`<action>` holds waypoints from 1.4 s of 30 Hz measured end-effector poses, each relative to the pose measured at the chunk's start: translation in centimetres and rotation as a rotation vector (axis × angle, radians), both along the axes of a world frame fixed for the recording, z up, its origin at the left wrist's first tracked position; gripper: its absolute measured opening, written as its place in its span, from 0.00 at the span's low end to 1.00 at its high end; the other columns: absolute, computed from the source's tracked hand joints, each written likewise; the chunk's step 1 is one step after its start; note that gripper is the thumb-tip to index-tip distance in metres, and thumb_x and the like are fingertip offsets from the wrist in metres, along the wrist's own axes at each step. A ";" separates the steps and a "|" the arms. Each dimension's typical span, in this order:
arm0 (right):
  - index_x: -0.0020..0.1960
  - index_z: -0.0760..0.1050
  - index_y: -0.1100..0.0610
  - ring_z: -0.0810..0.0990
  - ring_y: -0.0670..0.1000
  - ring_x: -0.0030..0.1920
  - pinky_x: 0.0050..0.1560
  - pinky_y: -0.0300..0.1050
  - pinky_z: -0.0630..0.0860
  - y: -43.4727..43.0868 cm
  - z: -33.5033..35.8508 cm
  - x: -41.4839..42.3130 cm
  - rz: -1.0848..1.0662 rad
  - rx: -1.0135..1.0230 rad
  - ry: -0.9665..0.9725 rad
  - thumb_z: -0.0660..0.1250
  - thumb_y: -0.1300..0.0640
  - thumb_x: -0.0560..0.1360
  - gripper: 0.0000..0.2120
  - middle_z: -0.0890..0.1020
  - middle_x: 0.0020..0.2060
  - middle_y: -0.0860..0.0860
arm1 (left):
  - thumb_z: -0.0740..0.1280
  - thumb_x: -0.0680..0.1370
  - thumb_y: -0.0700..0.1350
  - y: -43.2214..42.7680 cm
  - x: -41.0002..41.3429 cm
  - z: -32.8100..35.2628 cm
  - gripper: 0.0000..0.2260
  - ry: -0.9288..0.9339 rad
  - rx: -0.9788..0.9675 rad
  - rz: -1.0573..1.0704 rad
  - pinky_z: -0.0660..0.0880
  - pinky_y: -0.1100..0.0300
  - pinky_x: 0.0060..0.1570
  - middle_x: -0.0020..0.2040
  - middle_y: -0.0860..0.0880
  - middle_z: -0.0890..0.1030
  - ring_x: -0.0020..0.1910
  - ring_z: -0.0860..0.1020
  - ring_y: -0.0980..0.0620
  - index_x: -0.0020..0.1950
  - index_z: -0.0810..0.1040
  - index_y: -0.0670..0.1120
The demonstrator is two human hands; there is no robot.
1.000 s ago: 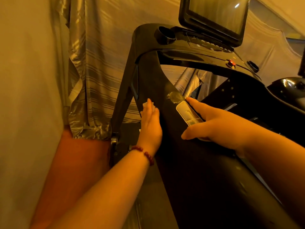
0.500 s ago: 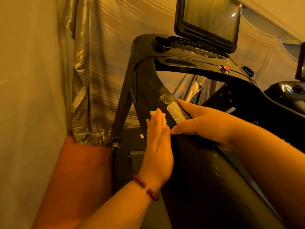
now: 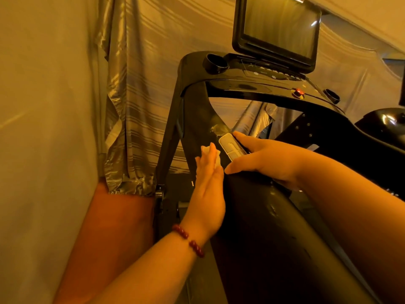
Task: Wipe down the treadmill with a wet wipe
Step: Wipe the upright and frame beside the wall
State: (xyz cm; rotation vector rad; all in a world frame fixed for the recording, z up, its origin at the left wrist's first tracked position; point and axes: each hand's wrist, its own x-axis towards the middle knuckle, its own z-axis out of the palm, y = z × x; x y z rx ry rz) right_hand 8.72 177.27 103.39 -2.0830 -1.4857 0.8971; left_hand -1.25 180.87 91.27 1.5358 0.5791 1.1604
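Fingers of the left hand (image 3: 207, 194) lie flat and straight, pressing the white wet wipe (image 3: 205, 149) on the treadmill's black side rail (image 3: 263, 227). Just beside it, the right hand (image 3: 269, 159) holds a wipe pack (image 3: 232, 148) against the same rail, between thumb and pointer finger.
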 end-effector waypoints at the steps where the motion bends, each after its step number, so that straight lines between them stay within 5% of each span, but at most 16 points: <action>1: 0.69 0.58 0.34 0.79 0.52 0.51 0.53 0.49 0.80 0.0 0.0 0.0 -0.001 -0.006 0.000 0.74 0.52 0.68 0.37 0.76 0.49 0.46 | 0.45 0.82 0.53 1.0 0.2 0.5 0.20 0.067 0.031 0.013 0.37 0.60 0.71 0.76 0.62 0.41 0.72 0.36 0.64 0.74 0.44 0.62; 6: 0.75 0.54 0.37 0.78 0.52 0.51 0.55 0.49 0.79 -0.3 0.0 -0.3 -0.009 0.001 0.038 0.73 0.55 0.70 0.41 0.74 0.48 0.45 | 0.45 0.85 0.48 3.8 1.1 3.3 0.22 0.260 0.087 0.067 0.37 0.60 0.70 0.78 0.53 0.38 0.75 0.35 0.54 0.78 0.42 0.53; 9: 0.76 0.52 0.38 0.78 0.55 0.56 0.59 0.55 0.77 -0.4 -0.1 -0.4 -0.020 -0.009 0.043 0.74 0.53 0.68 0.45 0.75 0.58 0.49 | 0.44 0.83 0.52 1.3 0.6 1.7 0.21 0.112 0.063 0.035 0.38 0.63 0.69 0.77 0.60 0.40 0.73 0.36 0.63 0.76 0.44 0.59; 13: 0.70 0.56 0.34 0.80 0.55 0.53 0.56 0.55 0.79 -0.5 -0.1 -0.3 -0.012 -0.007 0.073 0.73 0.54 0.70 0.38 0.77 0.51 0.48 | 0.44 0.79 0.56 -0.4 -0.2 -0.3 0.17 0.004 0.097 -0.016 0.40 0.64 0.71 0.72 0.68 0.44 0.70 0.38 0.70 0.68 0.48 0.68; 19: 0.76 0.45 0.36 0.70 0.50 0.60 0.62 0.47 0.70 0.2 0.1 0.0 0.007 -0.031 -0.227 0.73 0.44 0.68 0.48 0.68 0.70 0.50 | 0.47 0.85 0.48 4.6 1.1 2.1 0.15 0.148 0.217 0.021 0.40 0.58 0.73 0.76 0.60 0.45 0.74 0.38 0.61 0.68 0.52 0.64; 23: 0.75 0.45 0.33 0.70 0.53 0.65 0.67 0.52 0.69 0.6 0.4 0.0 0.045 -0.083 -0.300 0.73 0.41 0.62 0.51 0.68 0.70 0.48 | 0.47 0.81 0.59 1.1 0.4 0.2 0.14 -0.036 0.094 -0.017 0.40 0.72 0.68 0.70 0.74 0.44 0.70 0.38 0.74 0.65 0.51 0.71; 27: 0.75 0.49 0.34 0.72 0.50 0.61 0.65 0.51 0.71 0.6 0.6 -0.3 0.067 -0.073 -0.343 0.74 0.43 0.65 0.47 0.70 0.62 0.43 | 0.47 0.78 0.58 -1.0 -0.2 -1.3 0.17 -0.054 0.031 -0.051 0.41 0.79 0.63 0.65 0.80 0.43 0.67 0.39 0.79 0.65 0.48 0.72; 33: 0.76 0.43 0.36 0.71 0.53 0.65 0.67 0.54 0.69 -0.3 0.6 -0.9 0.034 -0.107 -0.411 0.74 0.40 0.63 0.52 0.68 0.70 0.49 | 0.45 0.84 0.50 4.3 0.6 1.4 0.21 0.112 -0.009 -0.009 0.38 0.57 0.72 0.77 0.60 0.41 0.73 0.37 0.62 0.76 0.43 0.59; 39: 0.77 0.40 0.38 0.70 0.47 0.57 0.59 0.42 0.69 -0.7 0.6 -1.0 0.048 -0.093 -0.422 0.73 0.40 0.65 0.53 0.68 0.71 0.48 | 0.46 0.84 0.50 2.0 0.4 0.5 0.19 0.016 0.026 -0.005 0.38 0.60 0.71 0.73 0.65 0.41 0.72 0.36 0.64 0.71 0.42 0.64; 42: 0.77 0.40 0.37 0.74 0.49 0.57 0.61 0.46 0.73 -0.6 0.7 -1.0 0.048 -0.097 -0.411 0.73 0.39 0.63 0.54 0.70 0.68 0.48 | 0.45 0.85 0.46 5.2 1.1 1.7 0.21 0.145 0.062 0.038 0.37 0.59 0.71 0.78 0.56 0.41 0.75 0.37 0.57 0.77 0.43 0.56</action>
